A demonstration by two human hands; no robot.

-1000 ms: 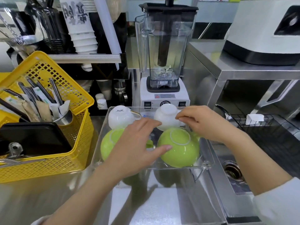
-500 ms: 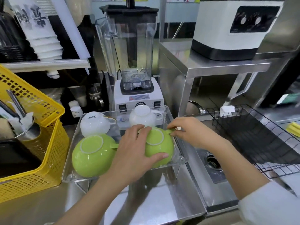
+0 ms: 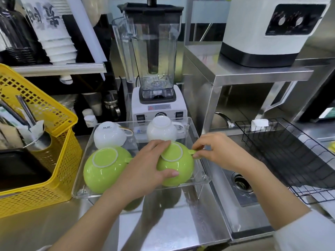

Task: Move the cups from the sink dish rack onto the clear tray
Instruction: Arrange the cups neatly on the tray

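The clear tray [image 3: 199,131] stands on small legs on the steel counter in front of the blender. Upside down on it lie two white cups, one at the back left [image 3: 109,136] and one at the back right [image 3: 162,131], and two green cups. The left green cup [image 3: 105,169] lies free. My left hand [image 3: 145,169] wraps the right green cup [image 3: 178,160] from the left, thumb on its near side. My right hand [image 3: 219,151] pinches that cup's handle. The black wire dish rack [image 3: 290,156] over the sink holds no cups.
A yellow plastic basket [image 3: 50,142] with utensils and a black tray sits left of the clear tray. A blender [image 3: 155,60] stands right behind it. A steel shelf carries a white machine [image 3: 268,29]. The sink drain [image 3: 242,182] lies right of the tray.
The view has swung right and closer. My left hand has closed around the right green cup and my right hand has shifted from the cup's far side to its handle.
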